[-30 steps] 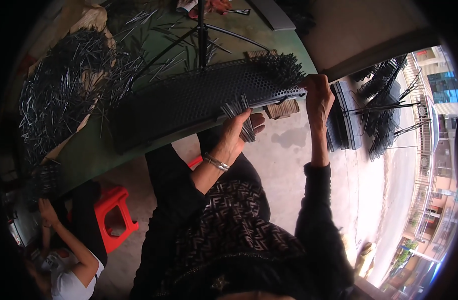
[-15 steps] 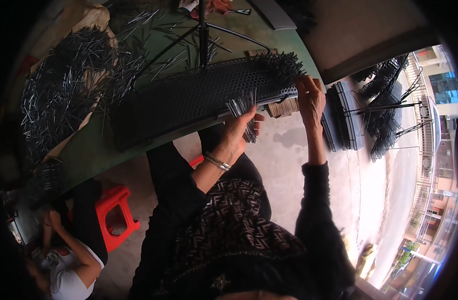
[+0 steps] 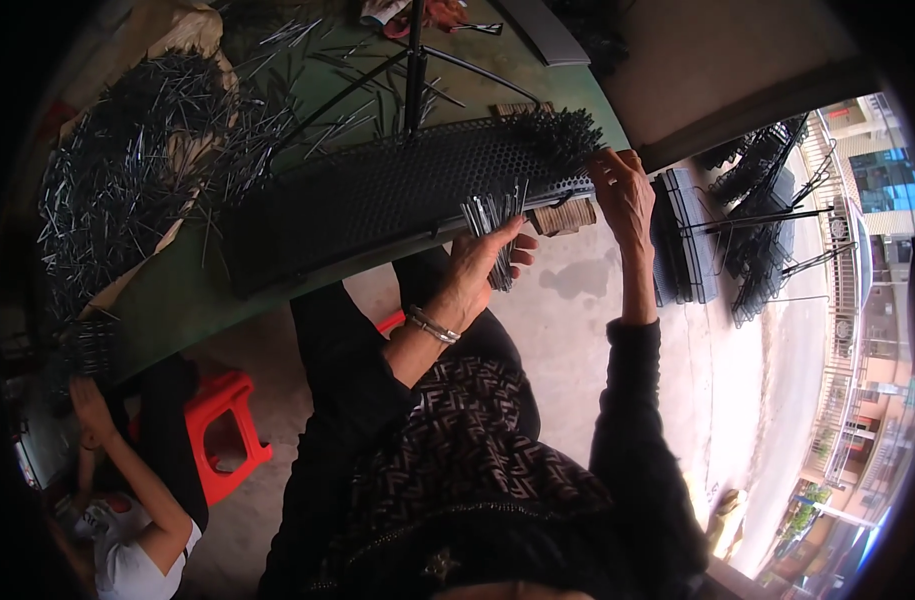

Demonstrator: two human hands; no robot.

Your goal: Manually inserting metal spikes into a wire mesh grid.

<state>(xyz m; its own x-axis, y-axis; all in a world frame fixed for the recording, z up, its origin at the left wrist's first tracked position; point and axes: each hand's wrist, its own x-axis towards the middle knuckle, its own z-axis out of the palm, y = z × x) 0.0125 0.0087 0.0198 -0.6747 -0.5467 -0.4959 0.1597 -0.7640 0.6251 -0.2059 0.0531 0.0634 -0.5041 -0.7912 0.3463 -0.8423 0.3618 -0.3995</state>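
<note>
My left hand point(image 3: 472, 265) is wrapped round a bundle of thin, shiny dark strips point(image 3: 489, 215), their ends fanning out above the thumb. In front of it, a long black perforated panel point(image 3: 377, 185) lies along the edge of the green table. Many short dark strips stand up in a dense cluster point(image 3: 557, 135) at the panel's right end. My right hand point(image 3: 625, 195) is at that end beside the cluster, its thumb and fingertips pinched together. Whatever lies between those fingertips is too small to make out.
A large heap of loose strips point(image 3: 127, 150) lies on brown paper at the left. A black stand point(image 3: 414, 85) rises behind the panel. Corrugated cardboard point(image 3: 564, 217) sits under its edge. More dark panels point(image 3: 687, 235) are stacked at right. A co-worker point(image 3: 142, 530) sits near a red stool point(image 3: 227, 435).
The bundle in my left hand has moved slightly right and its strips spread more. My right hand has stayed near the panel's end. The co-worker's hands have moved up toward the table.
</note>
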